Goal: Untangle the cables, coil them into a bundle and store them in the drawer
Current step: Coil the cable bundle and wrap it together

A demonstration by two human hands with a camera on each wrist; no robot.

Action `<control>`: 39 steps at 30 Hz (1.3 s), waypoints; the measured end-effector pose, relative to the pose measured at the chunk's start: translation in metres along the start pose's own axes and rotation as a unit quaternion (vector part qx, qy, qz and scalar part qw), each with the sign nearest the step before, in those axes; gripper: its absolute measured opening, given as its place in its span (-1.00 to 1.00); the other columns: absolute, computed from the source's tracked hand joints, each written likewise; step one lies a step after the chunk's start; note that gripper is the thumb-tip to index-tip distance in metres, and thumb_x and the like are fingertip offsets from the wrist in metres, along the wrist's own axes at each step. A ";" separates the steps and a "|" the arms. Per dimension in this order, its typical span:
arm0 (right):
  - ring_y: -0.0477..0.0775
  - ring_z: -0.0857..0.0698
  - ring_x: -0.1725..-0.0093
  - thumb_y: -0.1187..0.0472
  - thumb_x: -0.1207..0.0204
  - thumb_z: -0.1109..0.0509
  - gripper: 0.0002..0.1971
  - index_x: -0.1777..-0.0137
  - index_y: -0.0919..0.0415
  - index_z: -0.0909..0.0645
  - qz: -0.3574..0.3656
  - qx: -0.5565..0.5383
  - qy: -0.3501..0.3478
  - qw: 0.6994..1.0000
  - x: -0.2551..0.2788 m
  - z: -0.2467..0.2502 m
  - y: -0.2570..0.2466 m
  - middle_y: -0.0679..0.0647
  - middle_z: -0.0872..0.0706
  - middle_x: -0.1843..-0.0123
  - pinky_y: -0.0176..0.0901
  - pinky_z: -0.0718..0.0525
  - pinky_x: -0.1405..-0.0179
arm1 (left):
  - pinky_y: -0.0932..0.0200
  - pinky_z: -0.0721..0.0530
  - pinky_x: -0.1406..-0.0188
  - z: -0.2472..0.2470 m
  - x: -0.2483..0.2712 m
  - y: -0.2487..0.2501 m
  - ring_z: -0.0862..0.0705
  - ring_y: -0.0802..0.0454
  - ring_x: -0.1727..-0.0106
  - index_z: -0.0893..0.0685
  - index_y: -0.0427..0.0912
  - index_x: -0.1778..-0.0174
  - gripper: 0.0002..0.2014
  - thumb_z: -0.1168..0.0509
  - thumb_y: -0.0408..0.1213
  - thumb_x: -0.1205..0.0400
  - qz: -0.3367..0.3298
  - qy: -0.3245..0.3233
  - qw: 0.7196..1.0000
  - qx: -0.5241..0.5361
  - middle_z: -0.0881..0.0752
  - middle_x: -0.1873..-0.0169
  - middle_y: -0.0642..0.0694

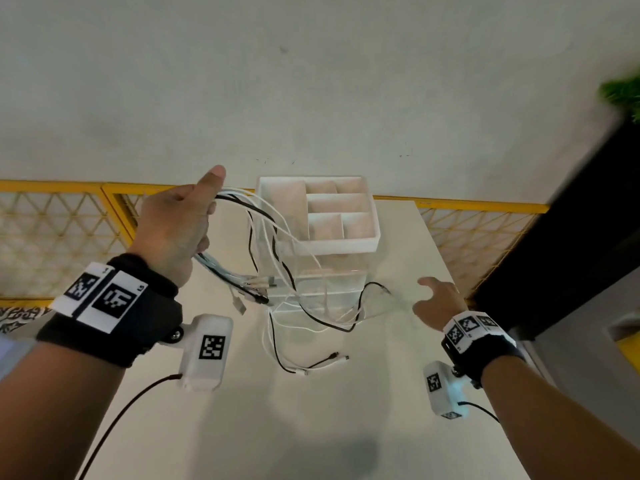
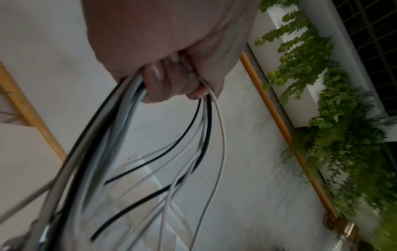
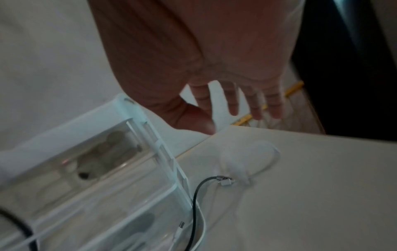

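My left hand is raised left of the drawer unit and grips a bunch of white and black cables; in the left wrist view its fingers curl round the cables. The loops hang in front of the clear drawer unit, and loose ends with plugs trail on the white table. My right hand hovers open to the right of the unit, fingers spread, holding nothing. A black cable end lies on the table below it.
A white divided tray sits on top of the drawer unit. A yellow mesh fence runs behind the table. A dark panel stands at the right, with green plants nearby.
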State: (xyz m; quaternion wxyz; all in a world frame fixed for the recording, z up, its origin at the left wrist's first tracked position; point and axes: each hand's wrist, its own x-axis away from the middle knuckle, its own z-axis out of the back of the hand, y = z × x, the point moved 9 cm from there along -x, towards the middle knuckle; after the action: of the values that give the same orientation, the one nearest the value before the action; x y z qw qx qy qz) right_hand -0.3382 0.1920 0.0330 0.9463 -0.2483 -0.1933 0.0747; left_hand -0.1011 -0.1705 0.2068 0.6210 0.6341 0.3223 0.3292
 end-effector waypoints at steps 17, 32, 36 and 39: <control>0.12 -0.78 0.32 0.44 -0.36 -0.57 -0.75 0.31 0.03 -0.77 0.395 -0.324 0.058 0.858 0.138 0.063 -0.251 0.02 -0.85 0.30 0.04 -0.75 0.28 | 0.20 -0.46 0.46 -0.069 0.064 -0.001 -0.36 0.00 0.52 -0.56 -0.20 0.36 -0.39 -0.12 0.35 -0.60 -0.035 -0.302 0.934 -0.190 -0.32 0.61 0.04; -0.15 -0.80 -0.08 0.24 -0.69 -0.37 -0.73 -0.34 0.04 -0.72 0.500 -0.111 -0.078 0.855 0.158 0.028 -0.255 -0.15 -0.86 0.07 -0.15 -0.65 -0.35 | 0.17 -0.41 0.43 -0.081 0.062 -0.014 -0.38 0.02 0.51 -0.65 -0.24 0.30 -0.51 -0.14 0.08 -0.73 0.009 -0.350 0.916 -0.198 -0.47 0.52 -0.04; -0.14 -0.77 0.11 0.21 -0.66 -0.38 -0.83 -0.09 0.02 -0.80 0.518 -0.058 -0.038 0.853 0.158 0.026 -0.247 -0.22 -0.81 0.26 -0.14 -0.68 -0.08 | 0.19 -0.54 0.38 -0.083 0.067 -0.025 -0.53 0.01 0.44 -0.72 -0.36 0.08 -0.69 -0.16 -0.23 -0.77 0.107 -0.394 0.908 -0.098 -0.64 0.36 -0.17; -0.04 -0.75 0.17 0.07 -0.60 -0.41 -0.87 0.02 -0.01 -0.79 0.547 -0.005 -0.011 0.837 0.163 0.025 -0.249 -0.07 -0.83 0.25 0.03 -0.70 0.07 | 0.15 -0.38 0.41 -0.091 0.077 -0.031 -0.35 0.04 0.46 -0.64 -0.31 0.16 -0.73 -0.08 -0.33 -0.72 0.159 -0.410 0.896 -0.066 -0.46 0.43 -0.13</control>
State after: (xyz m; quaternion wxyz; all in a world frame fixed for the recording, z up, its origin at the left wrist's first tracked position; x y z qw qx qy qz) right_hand -0.1882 0.0259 0.2308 0.7478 -0.3174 -0.0368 0.5819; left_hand -0.1309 -0.0546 0.1784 0.6779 0.7131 -0.0883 0.1550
